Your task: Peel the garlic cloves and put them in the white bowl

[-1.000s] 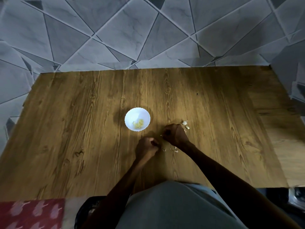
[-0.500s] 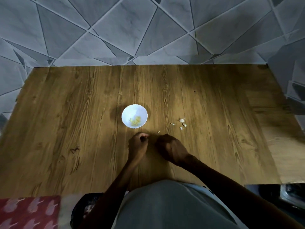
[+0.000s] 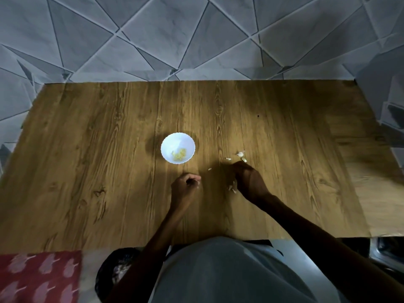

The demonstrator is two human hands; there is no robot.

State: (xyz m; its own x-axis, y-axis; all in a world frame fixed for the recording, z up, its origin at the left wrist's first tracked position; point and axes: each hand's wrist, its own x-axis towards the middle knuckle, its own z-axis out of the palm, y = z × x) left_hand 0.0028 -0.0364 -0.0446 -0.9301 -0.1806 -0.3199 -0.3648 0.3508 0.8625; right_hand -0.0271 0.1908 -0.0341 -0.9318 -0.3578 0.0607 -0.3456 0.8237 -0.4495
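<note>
Fingers (image 3: 238, 166) just beside pale garlic cloves (image 3: 240, 153)

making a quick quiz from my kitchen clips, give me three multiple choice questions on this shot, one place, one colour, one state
1. Where do the loose garlic bits lie relative to the white bowl?
A) to its left
B) to its right
C) behind it

2. What colour is the patterned cloth at the bottom corner?
A) red
B) green
C) yellow

3. What state is the bowl in?
A) overturned
B) upright and empty
C) upright with yellowish pieces inside

Answers:
1 B, they lie on the table just beyond the right hand.
2 A, it is red with pale shapes.
3 C, the pieces sit at its bottom.
</note>
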